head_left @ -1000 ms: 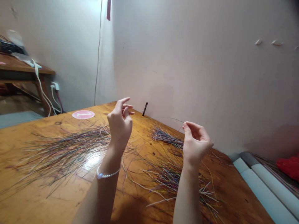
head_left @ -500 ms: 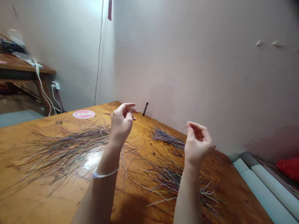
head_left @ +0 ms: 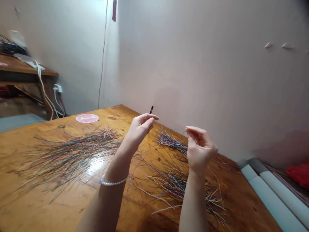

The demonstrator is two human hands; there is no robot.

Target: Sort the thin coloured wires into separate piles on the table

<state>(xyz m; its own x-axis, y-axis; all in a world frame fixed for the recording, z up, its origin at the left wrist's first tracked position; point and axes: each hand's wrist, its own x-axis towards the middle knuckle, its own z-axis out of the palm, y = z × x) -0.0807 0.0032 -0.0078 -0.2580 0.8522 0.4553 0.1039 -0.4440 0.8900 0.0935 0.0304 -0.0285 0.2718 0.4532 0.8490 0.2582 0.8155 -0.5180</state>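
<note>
Wires lying spread on the left of the table, with a far heap and a near heap on the right, left hand and right hand hovering apart, any held strand too fine to see.

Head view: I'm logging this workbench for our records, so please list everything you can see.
Thin multicoloured wires: many, three loose bunches, on table.
Orange-brown wooden table: one, under wires.
Round pink sticker: one, far table end.
Small black stick: one, by wall.
White rolled tubes: two, right of table.
Red cloth: one, far right.
White cables: several, far left.
White bead bracelet: one, left wrist.
Left hand: one, raised over table.
Right hand: one, fingers apparently pinching a thin wire.
</note>
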